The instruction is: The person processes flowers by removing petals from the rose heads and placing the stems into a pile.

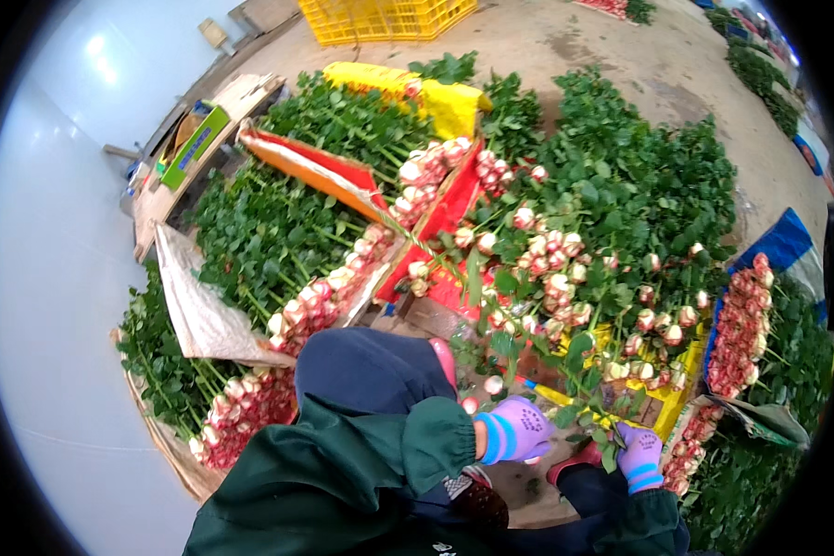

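Observation:
My left hand [518, 429], in a purple knit glove with blue cuff bands, has its fingers curled; whether anything is inside them is hidden. Just below it a bit of a pale rose head shows. To its right my right hand [638, 452], gloved alike, is closed on a leafy green stem [606, 445] whose leaves stick out past the fingers. A pale rose head [493, 384] lies above my left hand. Beyond both hands spreads a loose heap of white and pink roses [556, 285] with long leafy stems, partly over yellow and red sheeting.
Rose bunches [309, 306] lie on the left, parted by an orange-red sheet [313, 174] and a whitish sheet [198, 306]. More packed roses [740, 326] are at the right. A yellow crate [389, 21] stands at the back, a wooden bench [240, 104] at the left wall.

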